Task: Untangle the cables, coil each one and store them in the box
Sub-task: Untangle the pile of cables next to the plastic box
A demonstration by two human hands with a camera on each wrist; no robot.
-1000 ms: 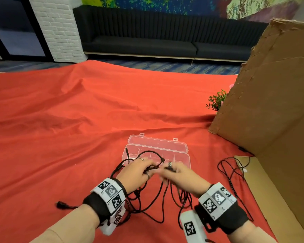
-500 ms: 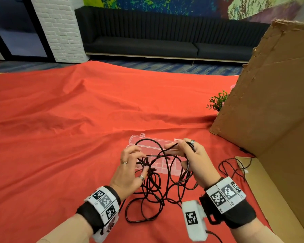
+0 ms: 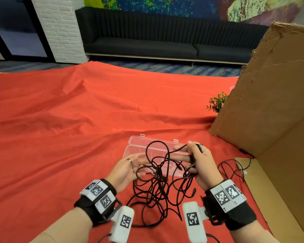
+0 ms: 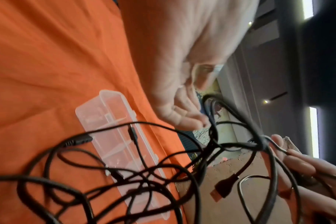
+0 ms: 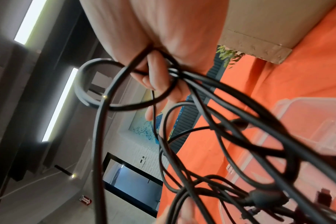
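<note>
Wide bare red cloth stretched to the left and beyond the work, open as far as the floor's edge; the left hand hung above it with fingers straight and loosely spread, holding nothing, its fingertips just touching the black cable tangle; the tangle drooped from mid-air to the cloth in front of the clear plastic box, which lay open near the centre, lid folded back; the right hand gripped several strands, fingers curled round them, lifting loops over the box; on the right the room closed in — a tall cardboard wall stood close, a small green plant at its far corner, a separate cable lying at its foot. The left wrist view alone showed a USB plug dangling — hidden from the head camera; the right wrist view showed strands wrapped round the right hand's fingers.
</note>
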